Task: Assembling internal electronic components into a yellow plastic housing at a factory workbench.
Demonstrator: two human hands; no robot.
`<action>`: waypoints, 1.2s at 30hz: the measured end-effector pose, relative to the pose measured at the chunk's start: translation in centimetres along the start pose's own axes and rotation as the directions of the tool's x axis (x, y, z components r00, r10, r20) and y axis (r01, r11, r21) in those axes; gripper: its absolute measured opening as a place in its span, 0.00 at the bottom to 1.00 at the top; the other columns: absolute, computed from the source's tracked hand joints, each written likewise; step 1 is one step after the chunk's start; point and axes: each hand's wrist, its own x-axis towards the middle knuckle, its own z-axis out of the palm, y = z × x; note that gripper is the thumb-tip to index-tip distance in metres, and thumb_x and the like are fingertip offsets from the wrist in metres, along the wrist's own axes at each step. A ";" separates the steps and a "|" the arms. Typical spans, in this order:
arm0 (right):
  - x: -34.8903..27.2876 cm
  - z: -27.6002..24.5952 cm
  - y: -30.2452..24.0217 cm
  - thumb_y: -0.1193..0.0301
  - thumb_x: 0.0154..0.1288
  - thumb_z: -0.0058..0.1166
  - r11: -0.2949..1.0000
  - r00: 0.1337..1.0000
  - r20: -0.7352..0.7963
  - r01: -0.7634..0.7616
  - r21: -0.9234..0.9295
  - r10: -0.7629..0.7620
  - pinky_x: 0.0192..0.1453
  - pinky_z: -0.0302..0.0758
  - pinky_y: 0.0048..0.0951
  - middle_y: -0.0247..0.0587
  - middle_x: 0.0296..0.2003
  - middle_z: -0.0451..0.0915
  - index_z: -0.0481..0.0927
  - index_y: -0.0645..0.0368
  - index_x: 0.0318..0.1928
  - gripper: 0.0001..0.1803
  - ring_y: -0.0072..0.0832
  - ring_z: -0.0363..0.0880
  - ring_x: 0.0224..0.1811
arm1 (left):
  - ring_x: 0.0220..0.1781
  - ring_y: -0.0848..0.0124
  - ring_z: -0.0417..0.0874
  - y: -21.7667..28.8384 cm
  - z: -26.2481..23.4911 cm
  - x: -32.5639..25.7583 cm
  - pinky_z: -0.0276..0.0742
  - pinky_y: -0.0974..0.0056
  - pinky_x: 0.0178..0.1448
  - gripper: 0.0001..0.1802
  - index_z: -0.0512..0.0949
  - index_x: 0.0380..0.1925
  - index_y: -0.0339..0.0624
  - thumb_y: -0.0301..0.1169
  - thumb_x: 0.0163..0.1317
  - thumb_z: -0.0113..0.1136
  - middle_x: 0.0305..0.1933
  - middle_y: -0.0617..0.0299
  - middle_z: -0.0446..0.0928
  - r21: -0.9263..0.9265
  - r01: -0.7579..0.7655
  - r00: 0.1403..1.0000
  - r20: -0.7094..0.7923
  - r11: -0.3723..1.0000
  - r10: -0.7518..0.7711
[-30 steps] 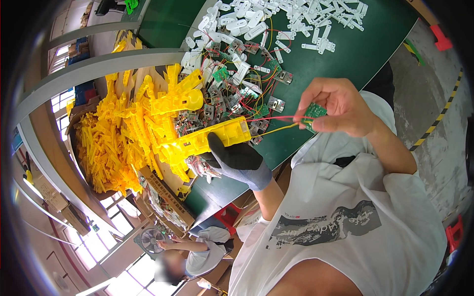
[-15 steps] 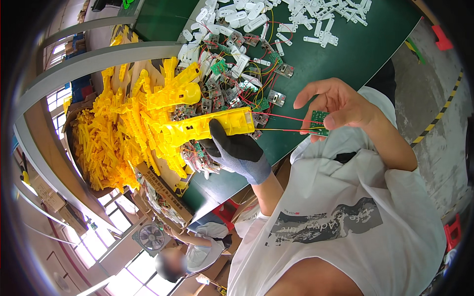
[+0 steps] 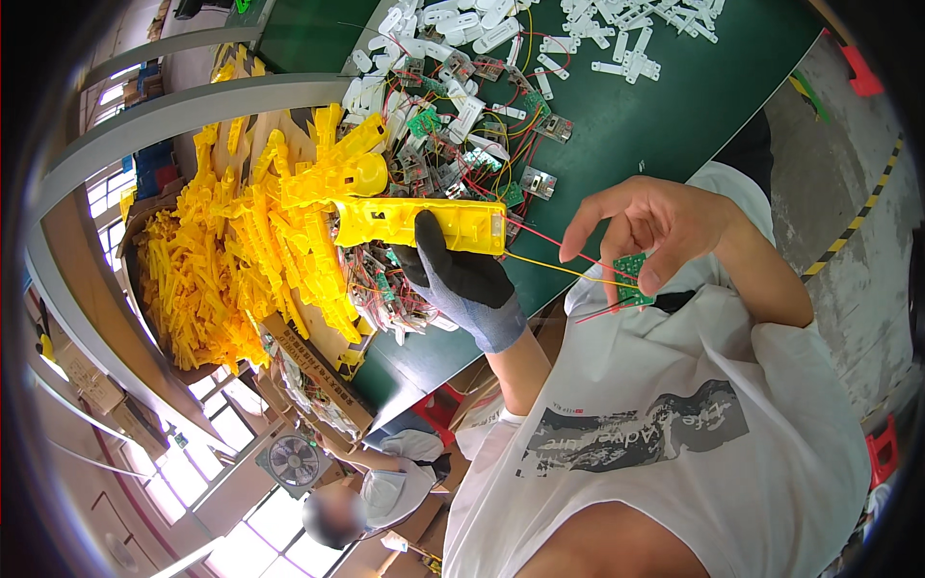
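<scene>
My left hand (image 3: pixel 467 294), in a grey and black glove, is closed around a long yellow plastic housing (image 3: pixel 424 224) that shows its hollow side. A red and a yellow wire (image 3: pixel 544 262) run from the housing's right end to a small green circuit board (image 3: pixel 631 279). Bare thumb and fingers of my right hand (image 3: pixel 665 231) pinch that board, with the index finger curled above the wires. Short dark and red wire ends stick out from the board's lower left. Behind the housing lies a heap of circuit boards and metal parts (image 3: pixel 453 154) tangled with wires.
A big pile of yellow housings (image 3: pixel 222 260) fills the left side, partly in a bin. White plastic pieces (image 3: pixel 626 48) lie on the green table (image 3: pixel 665 116) at the back. A cardboard box (image 3: pixel 313 371) stands at the near edge. Another person (image 3: pixel 395 491) sits beyond, near a fan (image 3: pixel 292 460).
My right hand has moved down slightly with the board, which has tilted, showing loose wire ends. The housing has turned a little and the wires slant downward now.
</scene>
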 end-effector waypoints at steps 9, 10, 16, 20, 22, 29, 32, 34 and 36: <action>0.2 0.4 -0.5 0.66 0.61 0.60 0.951 0.855 -0.512 -0.087 -0.295 -0.081 0.19 0.63 0.16 0.33 0.20 0.78 0.74 0.62 0.41 0.14 0.13 0.71 0.16 | 0.50 0.65 0.77 0.4 -0.6 0.0 0.75 0.59 0.56 0.27 0.60 0.64 0.40 0.25 0.65 0.54 0.54 0.54 0.73 0.172 -0.237 0.969 -0.028 0.956 0.245; 0.2 0.2 -0.2 0.64 0.64 0.59 0.945 0.824 -0.552 -0.068 -0.319 -0.127 0.18 0.63 0.16 0.30 0.20 0.77 0.75 0.60 0.39 0.13 0.12 0.71 0.17 | 0.53 0.63 0.77 0.3 -0.4 -0.2 0.75 0.57 0.59 0.30 0.56 0.67 0.41 0.22 0.66 0.52 0.58 0.52 0.71 0.300 -0.293 0.949 -0.028 0.908 0.315; 1.3 -0.1 0.2 0.65 0.68 0.53 0.951 0.871 -0.405 0.309 0.012 -0.278 0.27 0.78 0.16 0.36 0.36 0.81 0.79 0.64 0.40 0.13 0.19 0.81 0.27 | 0.55 0.60 0.76 -0.3 -0.1 -2.1 0.77 0.54 0.57 0.45 0.46 0.72 0.47 0.09 0.55 0.46 0.64 0.49 0.65 0.106 -0.069 0.991 0.120 0.992 0.056; 1.5 -1.0 -0.6 0.65 0.68 0.54 0.968 0.886 -0.390 0.234 -0.088 -0.250 0.28 0.80 0.17 0.37 0.36 0.81 0.79 0.66 0.41 0.14 0.20 0.82 0.26 | 0.53 0.61 0.76 -1.0 -0.4 -3.4 0.75 0.59 0.56 0.48 0.47 0.72 0.44 0.12 0.48 0.50 0.64 0.52 0.64 0.154 0.075 0.950 0.290 0.985 -0.117; 2.2 -0.8 -0.9 0.63 0.68 0.54 0.976 0.864 -0.455 0.183 -0.115 -0.215 0.24 0.78 0.16 0.36 0.30 0.81 0.80 0.65 0.36 0.15 0.19 0.81 0.23 | 0.59 0.62 0.71 -1.4 -0.5 -3.8 0.69 0.59 0.61 0.47 0.47 0.72 0.41 0.18 0.50 0.53 0.66 0.52 0.62 0.058 0.274 0.878 0.393 0.960 -0.274; 4.9 0.1 0.0 0.61 0.68 0.53 0.935 0.725 -0.664 -0.078 -0.345 -0.184 0.18 0.64 0.17 0.31 0.16 0.74 0.75 0.59 0.24 0.18 0.14 0.70 0.15 | 0.57 0.69 0.69 -2.8 0.6 -4.5 0.66 0.64 0.61 0.33 0.58 0.65 0.36 0.20 0.57 0.53 0.58 0.56 0.66 0.304 0.031 0.899 0.409 0.952 -0.159; 4.7 -0.5 0.7 0.59 0.69 0.52 0.832 0.701 -0.657 -0.168 -0.529 -0.277 0.19 0.60 0.20 0.29 0.15 0.71 0.73 0.60 0.22 0.21 0.15 0.67 0.14 | 0.47 0.75 0.73 -2.9 1.0 -4.2 0.70 0.69 0.52 0.20 0.65 0.56 0.35 0.21 0.63 0.52 0.49 0.59 0.70 0.407 -0.009 0.936 0.326 0.914 -0.136; 4.5 -0.5 0.5 0.59 0.70 0.50 0.821 0.710 -0.646 -0.170 -0.546 -0.282 0.20 0.58 0.20 0.28 0.15 0.69 0.71 0.59 0.22 0.21 0.15 0.65 0.15 | 0.38 0.79 0.73 -3.1 1.2 -4.0 0.71 0.72 0.43 0.09 0.70 0.45 0.35 0.23 0.65 0.53 0.39 0.62 0.73 0.341 0.045 0.943 0.297 0.939 -0.153; 4.2 -0.6 0.5 0.59 0.71 0.49 0.811 0.716 -0.636 -0.171 -0.560 -0.288 0.21 0.56 0.21 0.27 0.15 0.67 0.70 0.59 0.21 0.22 0.14 0.63 0.15 | 0.36 0.80 0.73 -3.1 1.1 -3.9 0.71 0.72 0.42 0.07 0.71 0.42 0.35 0.24 0.66 0.53 0.36 0.63 0.73 0.386 0.044 0.941 0.294 0.921 -0.168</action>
